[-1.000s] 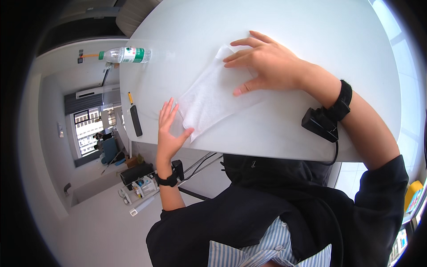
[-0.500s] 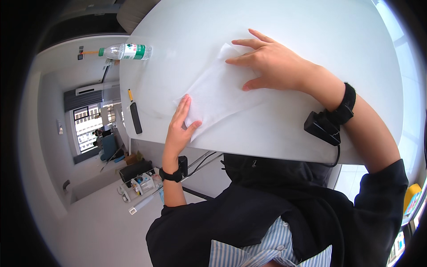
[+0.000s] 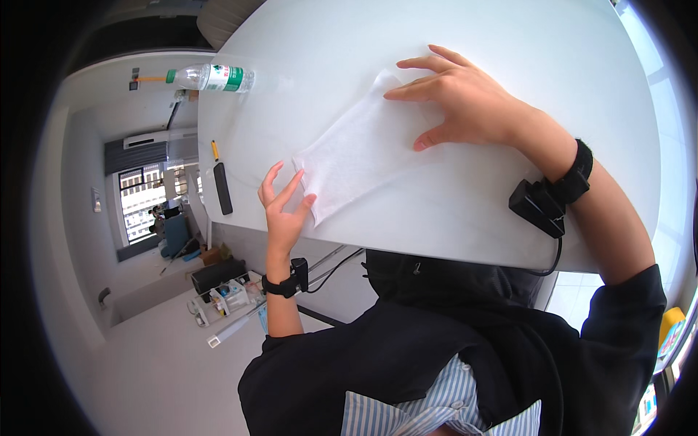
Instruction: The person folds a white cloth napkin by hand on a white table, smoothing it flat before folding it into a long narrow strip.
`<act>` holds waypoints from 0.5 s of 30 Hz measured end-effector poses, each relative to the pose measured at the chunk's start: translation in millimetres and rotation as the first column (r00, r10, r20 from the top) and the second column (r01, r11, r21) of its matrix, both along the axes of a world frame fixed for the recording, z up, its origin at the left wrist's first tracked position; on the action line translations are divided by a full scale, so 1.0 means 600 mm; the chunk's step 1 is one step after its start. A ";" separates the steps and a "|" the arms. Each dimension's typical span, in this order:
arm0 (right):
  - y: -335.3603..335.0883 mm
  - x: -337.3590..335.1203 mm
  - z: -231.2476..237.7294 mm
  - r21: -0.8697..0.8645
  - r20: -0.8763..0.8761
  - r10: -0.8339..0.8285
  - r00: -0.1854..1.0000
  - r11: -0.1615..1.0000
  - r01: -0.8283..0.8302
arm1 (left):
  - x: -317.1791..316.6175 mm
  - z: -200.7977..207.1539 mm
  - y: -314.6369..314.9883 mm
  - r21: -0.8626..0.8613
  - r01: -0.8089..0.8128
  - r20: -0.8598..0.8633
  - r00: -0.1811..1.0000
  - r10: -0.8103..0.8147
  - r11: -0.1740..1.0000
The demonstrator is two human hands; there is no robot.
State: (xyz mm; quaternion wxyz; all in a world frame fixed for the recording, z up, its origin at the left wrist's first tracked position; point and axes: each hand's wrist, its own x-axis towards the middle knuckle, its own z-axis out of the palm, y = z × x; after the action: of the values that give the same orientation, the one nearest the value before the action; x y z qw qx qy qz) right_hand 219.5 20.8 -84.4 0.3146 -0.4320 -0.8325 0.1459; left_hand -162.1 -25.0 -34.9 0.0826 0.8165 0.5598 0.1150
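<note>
A white table [image 3: 509, 43] is filling most of the view, its near edge curving toward the person. On it, left of centre, a thin white cloth [image 3: 356, 156] is lying spread out nearly flat, running from the near left corner up toward the far right. The right hand [image 3: 465, 105] is resting open on the cloth's far right end, fingers spread and pressing it to the table. The left hand [image 3: 283, 207] is sitting at the table's near left edge, fingers loosely open, fingertips touching the cloth's near corner without pinching it. Judging by this, the cloth is already laid out and mostly smoothed; no fold is showing, so any folding looks not yet begun. Far left, a clear plastic bottle [image 3: 211, 76] is lying on its side at the table's edge. Nearer, a small black bar-shaped object [image 3: 222, 189] is lying beside a yellow pen [image 3: 215, 150].
</note>
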 end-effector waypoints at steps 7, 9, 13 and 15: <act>-0.004 -0.005 0.007 0.002 -0.049 0.139 0.989 0.990 -0.140 | -0.005 -0.026 -0.002 -0.035 0.045 0.076 0.996 -0.042 0.998; -0.005 -0.005 0.007 -0.032 -0.031 0.123 0.992 0.992 -0.124 | -0.016 -0.030 0.000 -0.047 0.056 0.099 0.994 -0.051 0.997; -0.010 0.003 0.010 -0.010 0.001 0.102 0.995 0.995 -0.102 | -0.025 -0.020 0.004 -0.010 0.067 -0.033 0.997 -0.068 0.998; -0.013 0.007 0.013 -0.024 0.009 0.105 0.994 0.994 -0.105 | -0.023 -0.018 0.004 -0.023 0.042 -0.044 0.998 -0.043 0.999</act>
State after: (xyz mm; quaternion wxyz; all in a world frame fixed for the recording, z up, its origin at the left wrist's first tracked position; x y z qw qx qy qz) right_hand 223.7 12.7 -76.7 0.2970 -0.3922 -0.8539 0.1698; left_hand -176.1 -22.8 -45.5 0.0813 0.8297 0.5451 0.0888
